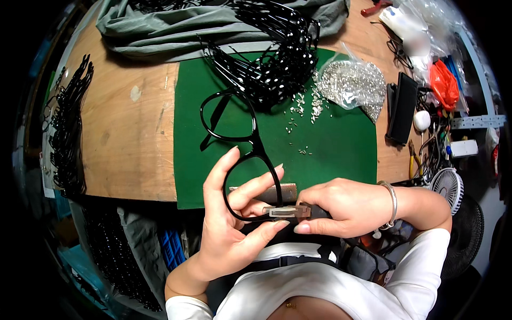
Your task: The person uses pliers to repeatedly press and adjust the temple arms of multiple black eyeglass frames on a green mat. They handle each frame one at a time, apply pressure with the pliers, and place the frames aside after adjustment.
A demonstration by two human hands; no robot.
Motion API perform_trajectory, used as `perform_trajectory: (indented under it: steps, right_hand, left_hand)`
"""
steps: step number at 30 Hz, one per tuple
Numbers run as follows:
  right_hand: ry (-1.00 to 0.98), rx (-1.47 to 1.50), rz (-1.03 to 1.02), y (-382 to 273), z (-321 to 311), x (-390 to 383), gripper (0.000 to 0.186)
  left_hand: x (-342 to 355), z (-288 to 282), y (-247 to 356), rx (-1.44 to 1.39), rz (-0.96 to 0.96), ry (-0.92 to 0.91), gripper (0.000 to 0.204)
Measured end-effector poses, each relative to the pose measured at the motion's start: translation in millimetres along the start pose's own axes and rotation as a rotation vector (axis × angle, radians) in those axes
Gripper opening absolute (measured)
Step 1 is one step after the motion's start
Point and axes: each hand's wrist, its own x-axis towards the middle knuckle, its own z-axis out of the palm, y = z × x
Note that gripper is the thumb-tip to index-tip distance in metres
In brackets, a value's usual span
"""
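The scene is seen through a single head-worn fisheye camera, aimed steeply down from above the wearer's chest. The wooden worktop (122, 138) is looked at from its near edge, with the far side toward 12 o'clock. The green mat (330, 144) is framed at the centre. The view is taken from close range: the left hand (234, 213) and the right hand (341, 205) are set just below centre, with the forearms entering from 6 and 4 o'clock. Straight edges are bent toward the rim, and the corners are blacked out. The wearer's own white top is caught at 6 o'clock. No second view is provided, so no overlap is shared.
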Motion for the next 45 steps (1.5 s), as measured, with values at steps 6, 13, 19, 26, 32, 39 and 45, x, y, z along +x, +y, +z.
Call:
perform_trajectory:
  steps: [6,13,19,26,32,39,45]
  right_hand:
    - [0.172,-0.191,0.065,9,14,1,0.035]
    - [0.198,-0.036,0.005,29,-5,-7,0.048]
    - [0.551,-0.729,0.100,71,29,6,0.054]
    - [0.730,-0.484,0.023,74,6,7,0.028]
    - [0.747,-0.466,0.087,89,8,27,0.016]
    - [0.709,-0.612,0.034,88,10,31,0.019]
    - [0.762,-0.416,0.020,78,9,24,0.018]
  left_hand:
    - [4,10,-2,-0.021,-0.071,0.048,0.081]
    - [8,8,1,0.069,-0.133,0.079,0.082]
    - [7,6,-13,0.200,-0.109,0.113,0.082]
    - [-32,7,-45,0.155,-0.023,0.199,0.065]
    - [-22,6,-33,-0.249,-0.213,0.009,0.094]
    - [-23,5,-45,-0.094,-0.297,0.004,0.009]
    - [-21,20,-51,-0.009,-0.226,0.133,0.033]
